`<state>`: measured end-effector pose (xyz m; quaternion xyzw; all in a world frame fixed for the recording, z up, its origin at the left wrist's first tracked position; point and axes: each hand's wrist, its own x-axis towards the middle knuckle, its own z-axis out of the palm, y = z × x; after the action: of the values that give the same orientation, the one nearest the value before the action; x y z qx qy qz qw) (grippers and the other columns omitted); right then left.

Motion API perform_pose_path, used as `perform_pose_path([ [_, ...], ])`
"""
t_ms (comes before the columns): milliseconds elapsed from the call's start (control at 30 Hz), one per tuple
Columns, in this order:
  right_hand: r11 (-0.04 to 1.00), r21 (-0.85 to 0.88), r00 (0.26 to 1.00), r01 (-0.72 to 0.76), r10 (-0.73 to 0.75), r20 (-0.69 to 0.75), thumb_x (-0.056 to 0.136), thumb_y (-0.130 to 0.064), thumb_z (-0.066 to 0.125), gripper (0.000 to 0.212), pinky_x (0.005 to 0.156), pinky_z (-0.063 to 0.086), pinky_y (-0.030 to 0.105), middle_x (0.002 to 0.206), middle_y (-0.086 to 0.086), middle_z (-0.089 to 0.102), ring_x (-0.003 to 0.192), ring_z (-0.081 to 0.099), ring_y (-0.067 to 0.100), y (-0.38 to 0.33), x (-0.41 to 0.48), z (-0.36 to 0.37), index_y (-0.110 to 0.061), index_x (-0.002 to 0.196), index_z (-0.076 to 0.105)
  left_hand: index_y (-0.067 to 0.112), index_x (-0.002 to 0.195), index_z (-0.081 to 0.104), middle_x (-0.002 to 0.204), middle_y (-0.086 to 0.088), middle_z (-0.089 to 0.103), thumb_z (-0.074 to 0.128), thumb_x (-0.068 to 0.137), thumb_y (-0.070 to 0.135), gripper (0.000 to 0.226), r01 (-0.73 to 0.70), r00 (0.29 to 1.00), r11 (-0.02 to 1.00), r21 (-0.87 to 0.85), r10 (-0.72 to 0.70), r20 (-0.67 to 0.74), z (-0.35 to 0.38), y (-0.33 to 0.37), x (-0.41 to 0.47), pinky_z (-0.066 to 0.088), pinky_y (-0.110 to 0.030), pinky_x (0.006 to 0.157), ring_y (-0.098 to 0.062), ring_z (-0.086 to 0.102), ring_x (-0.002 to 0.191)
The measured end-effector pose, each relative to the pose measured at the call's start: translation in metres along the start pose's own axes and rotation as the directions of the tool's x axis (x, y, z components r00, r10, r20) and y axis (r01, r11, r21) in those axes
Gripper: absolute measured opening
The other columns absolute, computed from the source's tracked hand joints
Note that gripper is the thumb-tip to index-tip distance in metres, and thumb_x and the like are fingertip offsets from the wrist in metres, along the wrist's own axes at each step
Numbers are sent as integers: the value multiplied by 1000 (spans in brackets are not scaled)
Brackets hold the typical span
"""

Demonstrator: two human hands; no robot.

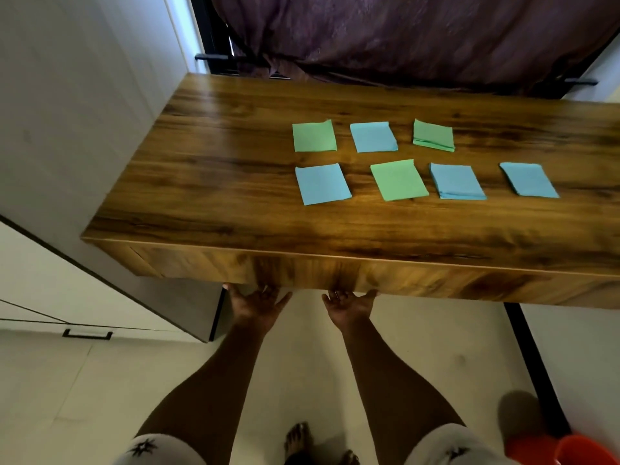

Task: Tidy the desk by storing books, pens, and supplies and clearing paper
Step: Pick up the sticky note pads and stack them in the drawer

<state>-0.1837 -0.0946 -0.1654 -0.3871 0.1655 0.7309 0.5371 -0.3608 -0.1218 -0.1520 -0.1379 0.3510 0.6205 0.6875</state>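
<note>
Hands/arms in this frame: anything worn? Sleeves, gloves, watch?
Nothing worn on the left hand or right hand: no gloves, watch or wristband. The forearms show no sleeves. The fingers are hidden under the desk edge, so rings cannot be checked. Pale shorts with dark star prints show below.

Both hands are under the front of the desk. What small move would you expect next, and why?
Probably a gentle pull toward the body. The left hand and right hand sit palm-up under the desk's front panel, fingers hidden beneath its lower edge, and the panel looks flush. Seven paper squares lie on top; if it is a drawer, opening it would house them.
</note>
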Motion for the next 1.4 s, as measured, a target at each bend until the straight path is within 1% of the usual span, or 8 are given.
perform_pose_path([
  [300,990,-134,997,-44,35,-68,86,-75,14,91,115,16,47,152,15,30,140,28,32,12,-36,-39,-9,148,22,16,150,20,152,-12,32,23,83,79,93,118,992,984,133,-112,-48,-32,4,-36,19,-62,109,-32,34,137],
  [433,774,-633,996,-16,-46,-81,99,-47,30,53,105,33,42,144,8,43,130,44,30,5,-93,-32,-12,138,39,17,144,36,145,-8,45,37,93,57,65,54,998,907,418,-54,-13,-22,16,-83,32,-54,101,-27,44,131],
  [533,198,-901,899,386,-302,318,95,-27,53,26,87,42,12,126,-6,56,117,53,12,11,-146,-15,-24,121,53,24,131,52,131,5,58,50,80,62,64,-343,933,415,843,253,255,0,10,-136,45,-34,93,-15,56,118],
  [600,-301,-762,649,574,-400,647,94,-29,52,25,81,39,4,117,-7,60,107,55,7,12,-159,0,-21,117,59,24,129,55,129,12,56,42,86,54,55,-587,693,-244,772,341,635,5,8,-148,48,-25,90,-8,59,109],
  [633,-555,-642,513,529,-394,763,94,-32,49,28,84,41,9,113,-4,62,104,56,9,12,-154,6,-19,116,62,21,131,54,131,10,55,38,90,47,51,-550,583,-558,622,277,764,6,10,-140,45,-27,95,-10,57,113],
  [700,-838,-438,390,326,-302,870,91,-38,42,38,89,47,29,111,0,65,103,59,17,11,-137,17,-18,115,64,17,132,52,135,-1,55,35,92,41,49,-380,537,-822,425,177,825,7,15,-116,32,-43,109,-20,49,127],
  [800,-936,-308,465,169,-200,863,92,-43,36,45,101,41,44,114,2,65,109,60,22,13,-112,9,-17,120,60,16,138,45,140,-7,50,29,95,47,55,-232,627,-900,369,152,764,-5,18,-92,17,-49,115,-26,40,134],
  [1400,-947,-238,472,217,-112,874,95,-40,34,48,109,31,41,136,0,53,132,43,19,38,-167,-68,-18,136,47,15,146,33,147,-9,41,33,93,51,63,-166,618,-926,338,169,767,-68,-13,-162,16,-48,113,-26,33,138],
])
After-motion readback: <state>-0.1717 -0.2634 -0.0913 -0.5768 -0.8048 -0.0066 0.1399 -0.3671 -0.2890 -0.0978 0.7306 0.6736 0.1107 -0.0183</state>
